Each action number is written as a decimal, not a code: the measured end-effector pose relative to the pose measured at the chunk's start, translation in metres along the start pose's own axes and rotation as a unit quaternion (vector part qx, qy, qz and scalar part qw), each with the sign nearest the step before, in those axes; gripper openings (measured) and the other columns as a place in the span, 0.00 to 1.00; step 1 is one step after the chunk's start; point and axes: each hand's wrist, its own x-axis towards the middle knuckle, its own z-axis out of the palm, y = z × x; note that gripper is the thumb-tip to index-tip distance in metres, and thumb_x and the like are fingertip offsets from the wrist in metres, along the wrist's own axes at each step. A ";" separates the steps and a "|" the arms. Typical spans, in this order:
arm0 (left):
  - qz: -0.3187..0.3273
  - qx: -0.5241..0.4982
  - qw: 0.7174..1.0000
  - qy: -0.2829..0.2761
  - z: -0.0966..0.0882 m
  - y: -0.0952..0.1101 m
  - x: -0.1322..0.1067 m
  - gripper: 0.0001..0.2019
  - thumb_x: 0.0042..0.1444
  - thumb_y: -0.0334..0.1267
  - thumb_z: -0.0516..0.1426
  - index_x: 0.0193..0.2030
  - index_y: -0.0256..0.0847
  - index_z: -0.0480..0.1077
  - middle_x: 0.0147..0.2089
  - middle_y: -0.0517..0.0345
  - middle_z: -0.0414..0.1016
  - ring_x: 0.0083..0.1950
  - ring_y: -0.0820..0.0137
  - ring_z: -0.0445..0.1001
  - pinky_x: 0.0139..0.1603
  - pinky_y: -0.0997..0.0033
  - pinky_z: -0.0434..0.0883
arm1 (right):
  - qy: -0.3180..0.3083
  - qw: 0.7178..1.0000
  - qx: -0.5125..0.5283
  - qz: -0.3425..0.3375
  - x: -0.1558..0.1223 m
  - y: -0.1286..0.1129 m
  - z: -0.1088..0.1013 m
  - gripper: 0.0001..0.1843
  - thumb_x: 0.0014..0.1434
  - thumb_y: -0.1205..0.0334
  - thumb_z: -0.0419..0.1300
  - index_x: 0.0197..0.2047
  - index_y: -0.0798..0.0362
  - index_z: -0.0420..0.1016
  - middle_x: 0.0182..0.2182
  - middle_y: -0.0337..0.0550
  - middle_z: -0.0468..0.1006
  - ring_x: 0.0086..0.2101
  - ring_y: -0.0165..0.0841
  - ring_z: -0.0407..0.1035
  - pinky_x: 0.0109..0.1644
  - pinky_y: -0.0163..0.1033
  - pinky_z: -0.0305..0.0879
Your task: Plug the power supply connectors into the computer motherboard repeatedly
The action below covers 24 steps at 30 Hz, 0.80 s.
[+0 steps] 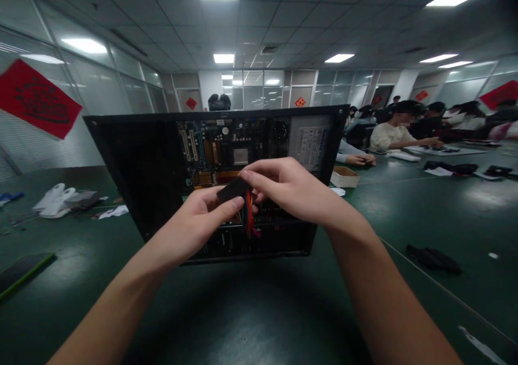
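In front of me stands a black computer case (pixel 133 176), its open side facing me. Inside it show a motherboard (pixel 226 138), a square processor spot (pixel 240 156), a fan (pixel 279 138) and a labelled power supply (pixel 309 144). Before the opening, my left hand (pixel 202 211) pinches a small flat black box-like part (pixel 233 190) between thumb and fingers. The thumb of my right hand (pixel 283 184) rests at that part's right end, its fingers curled by a bundle of red, yellow and dark wires (pixel 249 214). My fingers partly hide where the wires meet the part.
The green table (pixel 251 311) spreads all around. To the left lie a white plastic bag (pixel 56 200) and a green-edged dark board (pixel 26 270). A small box (pixel 345 177) and a black cloth-like item (pixel 434 258) lie to the right. Several people (pixel 399 130) sit beyond.
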 end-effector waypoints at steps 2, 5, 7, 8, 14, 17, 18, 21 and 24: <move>0.003 -0.001 1.000 -0.003 0.000 0.000 -0.001 0.17 0.60 0.46 0.60 0.51 0.39 0.76 0.47 0.51 0.80 0.48 0.60 0.77 0.54 0.58 0.73 | -0.039 0.999 0.026 0.011 -0.001 0.002 -0.004 0.18 0.63 0.50 0.58 0.44 0.56 0.80 0.33 0.43 0.80 0.31 0.32 0.73 0.36 0.36 0.70; 0.003 -0.012 1.000 -0.002 0.000 -0.001 -0.001 0.18 0.60 0.45 0.60 0.53 0.40 0.74 0.48 0.52 0.80 0.49 0.60 0.77 0.55 0.59 0.73 | -0.045 0.998 0.046 0.011 -0.004 0.000 -0.011 0.15 0.61 0.54 0.61 0.45 0.55 0.81 0.37 0.44 0.82 0.36 0.34 0.75 0.40 0.37 0.71; -0.001 -0.022 1.000 -0.003 -0.001 -0.001 -0.002 0.19 0.60 0.46 0.59 0.55 0.41 0.73 0.48 0.51 0.80 0.50 0.60 0.77 0.54 0.59 0.73 | -0.059 0.996 0.062 0.012 -0.007 -0.003 -0.015 0.15 0.60 0.57 0.63 0.47 0.53 0.81 0.40 0.44 0.82 0.40 0.35 0.76 0.43 0.38 0.73; -0.002 -0.024 1.000 -0.003 -0.001 -0.001 -0.002 0.19 0.60 0.46 0.59 0.56 0.41 0.73 0.48 0.51 0.80 0.50 0.60 0.77 0.53 0.59 0.74 | -0.065 0.995 0.069 0.013 -0.008 -0.004 -0.017 0.15 0.59 0.58 0.63 0.48 0.52 0.80 0.42 0.44 0.82 0.41 0.36 0.76 0.44 0.39 0.73; 0.009 -0.007 1.000 0.007 -0.003 0.003 -0.004 0.18 0.59 0.47 0.60 0.53 0.41 0.75 0.46 0.53 0.80 0.48 0.60 0.77 0.55 0.58 0.72 | -0.045 0.997 0.059 0.014 -0.012 -0.011 -0.015 0.12 0.56 0.61 0.65 0.44 0.52 0.82 0.40 0.44 0.83 0.40 0.37 0.77 0.45 0.41 0.74; 0.001 -0.015 1.000 -0.008 -0.006 0.005 -0.005 0.16 0.58 0.45 0.61 0.51 0.42 0.76 0.45 0.54 0.81 0.48 0.61 0.77 0.56 0.59 0.72 | -0.036 0.998 0.049 0.008 -0.013 -0.012 -0.013 0.12 0.56 0.62 0.65 0.44 0.52 0.82 0.39 0.43 0.83 0.40 0.37 0.77 0.44 0.40 0.74; -0.003 -0.020 1.000 -0.019 -0.007 0.005 -0.005 0.15 0.59 0.44 0.61 0.50 0.41 0.77 0.44 0.54 0.81 0.48 0.61 0.77 0.56 0.59 0.72 | -0.035 0.998 0.044 0.006 -0.013 -0.012 -0.013 0.12 0.57 0.62 0.65 0.45 0.52 0.82 0.40 0.43 0.83 0.40 0.37 0.77 0.43 0.40 0.74; -0.010 -0.032 0.998 -0.049 -0.009 0.005 -0.005 0.15 0.60 0.44 0.60 0.49 0.39 0.77 0.43 0.52 0.81 0.48 0.60 0.77 0.56 0.57 0.72 | -0.047 0.999 0.024 -0.006 -0.012 -0.011 -0.015 0.13 0.60 0.61 0.62 0.48 0.51 0.81 0.42 0.44 0.82 0.41 0.37 0.76 0.44 0.40 0.74; -0.007 -0.032 0.998 -0.062 -0.010 0.004 -0.004 0.15 0.61 0.44 0.59 0.49 0.37 0.77 0.45 0.49 0.80 0.49 0.60 0.77 0.57 0.56 0.71 | -0.061 0.998 0.000 -0.017 -0.010 -0.007 -0.015 0.13 0.61 0.61 0.60 0.48 0.50 0.81 0.44 0.44 0.82 0.43 0.37 0.75 0.45 0.40 0.73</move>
